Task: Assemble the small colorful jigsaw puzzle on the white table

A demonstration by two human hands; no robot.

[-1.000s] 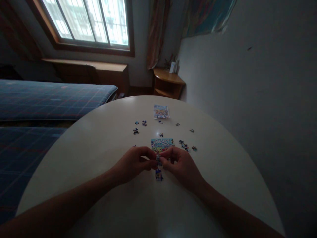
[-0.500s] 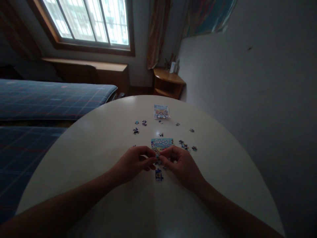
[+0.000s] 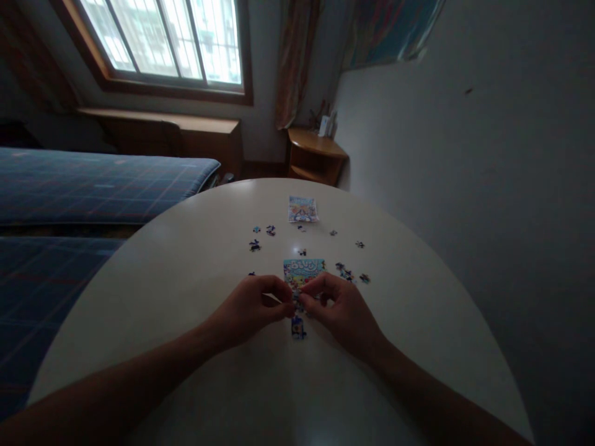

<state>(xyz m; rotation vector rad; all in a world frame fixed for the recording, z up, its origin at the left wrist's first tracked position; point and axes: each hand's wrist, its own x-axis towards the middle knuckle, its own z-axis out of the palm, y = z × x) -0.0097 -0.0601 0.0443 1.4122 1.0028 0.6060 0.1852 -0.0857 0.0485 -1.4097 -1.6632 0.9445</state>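
My left hand (image 3: 260,301) and my right hand (image 3: 335,305) meet over the lower edge of a partly joined jigsaw puzzle (image 3: 304,267), whose top shows the letters "Bluey". Thumb and fingers of both hands are pinched close together around small jigsaw pieces (image 3: 297,303). Just which piece sits in which hand is hard to make out in the dim light. Below the fingertips lies a dark blue puzzle piece (image 3: 298,328) with a yellowish patch. My fingers cover part of the puzzle's lower side.
Loose puzzle pieces lie left (image 3: 255,245) and right (image 3: 344,272) of the puzzle on the round white table (image 3: 186,248). A small picture sheet (image 3: 302,209) is farther back. Beyond the table stand a mattress (image 3: 93,186) and a corner shelf (image 3: 318,144).
My left fingers have shifted slightly and drawn closer together, with the lower fingers tucked in. My right hand stays almost in place.
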